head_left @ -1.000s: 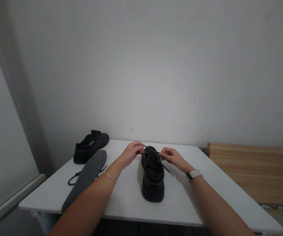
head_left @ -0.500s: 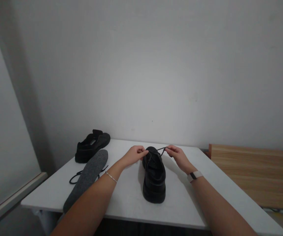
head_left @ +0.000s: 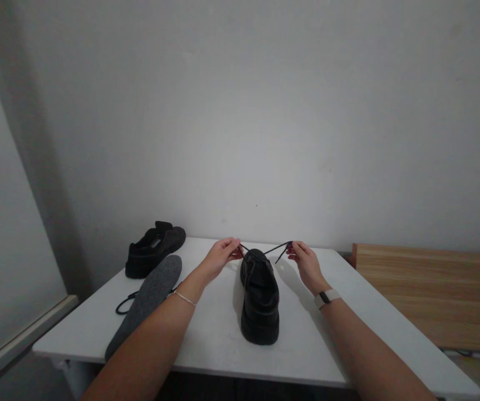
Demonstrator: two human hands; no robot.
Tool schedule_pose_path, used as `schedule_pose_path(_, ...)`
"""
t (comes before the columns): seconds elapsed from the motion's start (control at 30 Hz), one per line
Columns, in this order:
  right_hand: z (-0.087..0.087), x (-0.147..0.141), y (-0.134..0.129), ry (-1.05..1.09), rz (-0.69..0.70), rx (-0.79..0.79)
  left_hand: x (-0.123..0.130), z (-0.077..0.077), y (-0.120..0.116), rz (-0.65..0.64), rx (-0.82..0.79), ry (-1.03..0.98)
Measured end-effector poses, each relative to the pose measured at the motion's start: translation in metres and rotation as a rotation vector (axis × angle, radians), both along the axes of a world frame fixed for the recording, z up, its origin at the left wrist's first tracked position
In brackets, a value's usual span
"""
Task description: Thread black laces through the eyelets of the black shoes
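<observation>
A black shoe (head_left: 260, 320) stands upright on the white table, its heel toward me and toe toward the wall. Above its left side, my left hand (head_left: 222, 257) pinches one end of a dark shoelace (head_left: 277, 247). On the other side my right hand (head_left: 305, 264) is closed on the lace's other part, with a short tail hanging down from the fingers. The lace runs from both hands down to the front of the shoe, forming a shallow V. How it passes through the eyelets is too dark to make out.
A second black shoe (head_left: 153, 250) sits at the table's back left corner. Nearer lies a grey insole (head_left: 152, 298), partly behind my left forearm, over a loose black lace (head_left: 123, 305). A wall rises behind the white table (head_left: 219, 334); a wooden board (head_left: 424, 295) stands at right.
Both hands have risen and moved apart from the shoe's toe, the left one outward and up, the right one slightly up. The lace is now stretched out to both sides.
</observation>
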State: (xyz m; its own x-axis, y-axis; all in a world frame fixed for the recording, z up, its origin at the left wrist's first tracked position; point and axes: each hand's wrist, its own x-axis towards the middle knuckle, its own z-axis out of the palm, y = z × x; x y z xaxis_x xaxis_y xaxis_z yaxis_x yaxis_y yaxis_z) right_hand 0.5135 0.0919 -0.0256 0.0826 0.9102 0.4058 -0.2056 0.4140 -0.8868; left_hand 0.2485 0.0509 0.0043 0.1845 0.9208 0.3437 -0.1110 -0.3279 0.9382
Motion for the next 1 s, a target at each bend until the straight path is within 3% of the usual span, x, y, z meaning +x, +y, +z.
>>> schedule_pose_path(0.23, 0.008, -0.007, -0.009, 0.143, 0.138, -0.046, 0.003, 0.004, -0.003, -0.07, -0.067, -0.245)
schedule_pose_path(0.47, 0.018, -0.009, -0.021, 0.191, 0.245, -0.058, 0.003, 0.009, -0.01, -0.094, -0.051, -0.241)
schedule_pose_path(0.67, 0.022, -0.011, -0.029, 0.074, 0.428, -0.093, 0.004, 0.011, -0.016, -0.27, 0.043, -0.115)
schedule_pose_path(0.87, 0.01, -0.022, -0.03, -0.281, 0.299, -0.044, 0.006, -0.003, -0.004, 0.039, 0.049, 0.174)
schedule_pose_path(1.0, 0.007, -0.026, -0.03, -0.387, 0.317, -0.001, 0.008, -0.013, 0.0, 0.031, 0.06, 0.226)
